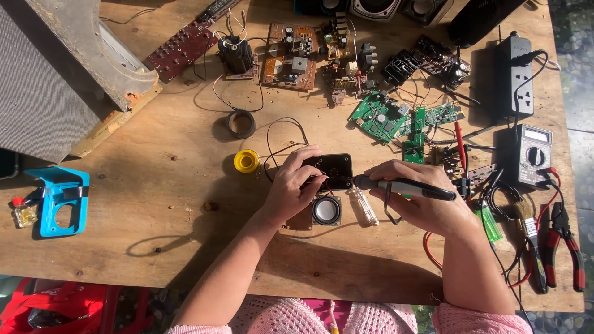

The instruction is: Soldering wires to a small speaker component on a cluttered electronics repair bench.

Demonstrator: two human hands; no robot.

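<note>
My left hand [296, 184] rests on the wooden table [161, 154], its fingers pressing thin wires against a small black panel [334, 171]. My right hand [416, 196] grips a soldering iron [405, 187] with a grey and black handle, its tip pointing left at the panel's right edge. A small round speaker [326, 210] lies just below the panel, between my two hands. A clear plastic tube [365, 206] lies beside the speaker.
A yellow solder spool [246, 161] and black tape ring [240, 124] lie to the left. Circuit boards [288, 57], green boards [378, 115], a multimeter [533, 156], power strip [515, 75], pliers [566, 242], a brush [526, 213], a blue holder [59, 201] and a grey speaker cabinet [43, 74] surround the work.
</note>
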